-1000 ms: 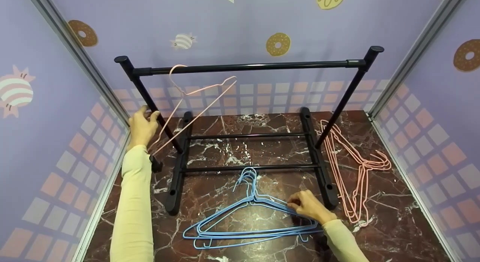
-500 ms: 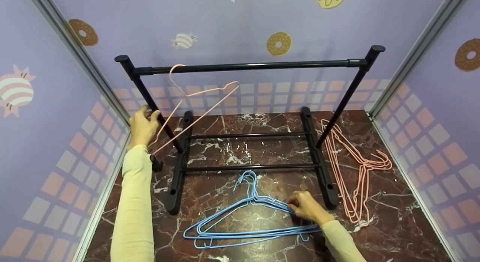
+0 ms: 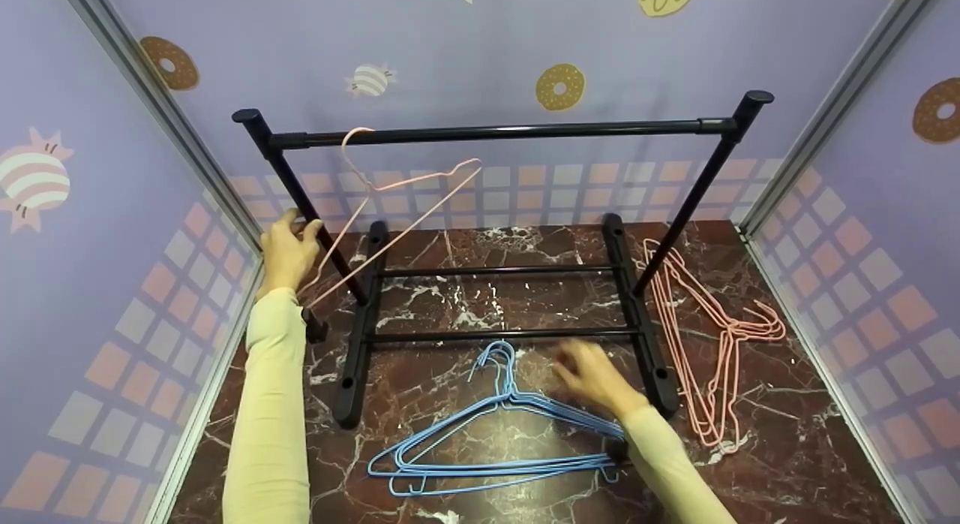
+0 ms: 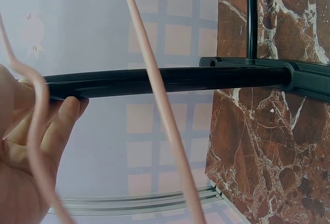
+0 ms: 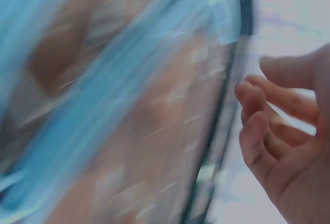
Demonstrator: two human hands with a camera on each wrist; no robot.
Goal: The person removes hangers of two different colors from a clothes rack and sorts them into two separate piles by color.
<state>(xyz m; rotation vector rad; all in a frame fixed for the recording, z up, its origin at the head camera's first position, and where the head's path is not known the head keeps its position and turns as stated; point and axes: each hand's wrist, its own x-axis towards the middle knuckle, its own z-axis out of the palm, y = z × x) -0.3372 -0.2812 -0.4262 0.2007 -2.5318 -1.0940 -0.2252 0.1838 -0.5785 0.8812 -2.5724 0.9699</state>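
Note:
My left hand [image 3: 289, 250] grips the left post of a black garment rack [image 3: 487, 134], thumb and fingers around it in the left wrist view. One pink hanger [image 3: 412, 180] hangs by its hook from the left end of the top bar, tilted, its lower corner passing close by my left wrist. My right hand [image 3: 596, 374], fingers loosely bent with nothing between them, is over the upper right side of a stack of blue hangers [image 3: 517, 464]. That stack lies flat in front of the rack. The right wrist view is blurred, with blue hangers [image 5: 98, 95] streaked across it.
Several pink hangers [image 3: 727, 336] lie in a pile to the right of the rack's right foot [image 3: 643, 336]. Two low crossbars join the rack's feet. Patterned purple walls [image 3: 465, 51] enclose the dark red marble surface [image 3: 450, 302] on three sides.
My right hand has left the right side of the blue hangers and moved up and a little left, toward the rack. The left hand stays on the post.

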